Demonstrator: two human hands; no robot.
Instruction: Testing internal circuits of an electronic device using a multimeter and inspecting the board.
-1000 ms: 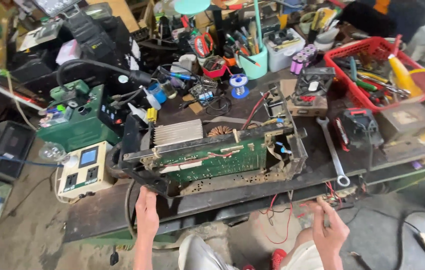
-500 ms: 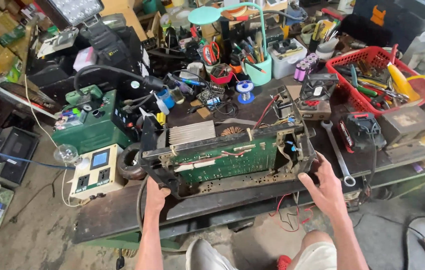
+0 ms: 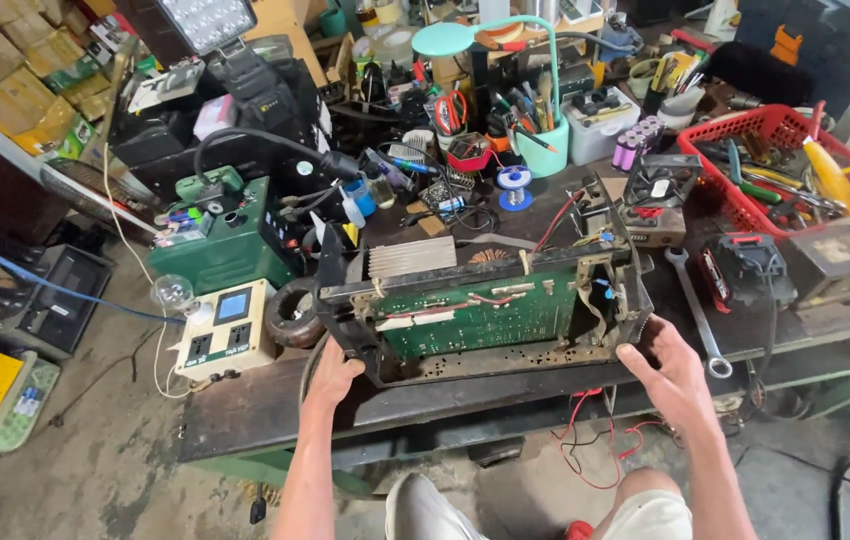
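Both hands grip an opened chassis (image 3: 480, 315) at the front edge of the bench (image 3: 245, 405); the left hand (image 3: 333, 372) presses on its lower left corner, fingers curled against the frame; the right hand (image 3: 667, 368) clasps the lower right corner, fingers spread around the metal side. The chassis stands tilted up, its green circuit board (image 3: 475, 318) facing the camera, a ribbed heat sink (image 3: 411, 257) at its top. To its left, just beside the frame, lies a dark coil ring (image 3: 290, 312), and beyond that a cream meter box (image 3: 225, 328) sits at the bench's left front corner, a green unit (image 3: 230, 235) behind it. To the right a spanner (image 3: 695, 310) lies near the right hand, with a black battery pack (image 3: 745, 268) past it; a red basket (image 3: 795, 165) of tools fills the right rear. Bare bench shows only along the front left edge, below the meter box; the rear is crowded with a teal cup (image 3: 545, 150) of tools, a solder reel (image 3: 516, 185) and a teal lamp (image 3: 460, 38). Red wires (image 3: 595, 440) hang under the front edge.
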